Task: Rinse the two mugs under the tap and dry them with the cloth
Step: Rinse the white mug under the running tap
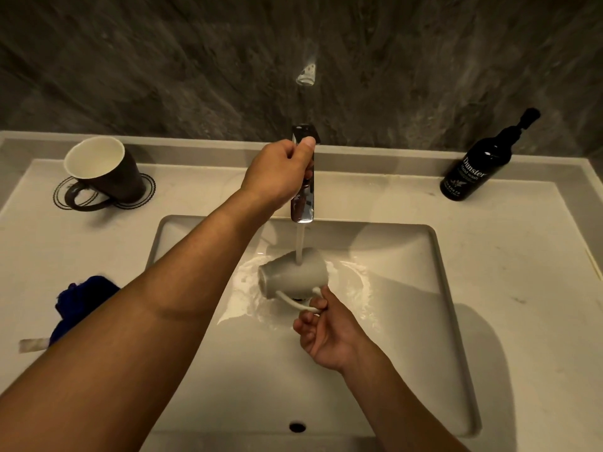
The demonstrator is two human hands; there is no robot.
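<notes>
Countertop (489,256) of pale stone surrounds sink (408,321) beneath dark veined wall (163,60).

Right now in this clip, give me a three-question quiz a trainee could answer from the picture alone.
1. True or false: water from the tap is running onto the white mug.
2. Which hand holds the white mug by its handle? A) left hand B) right hand
3. Fill in: the dark mug stands on the counter to the ____ of the sink, behind the blue cloth.

Key
1. True; the stream lands on the mug's side, which is held tipped over the drain.
2. B; the left hand is on the tap lever.
3. left
</notes>
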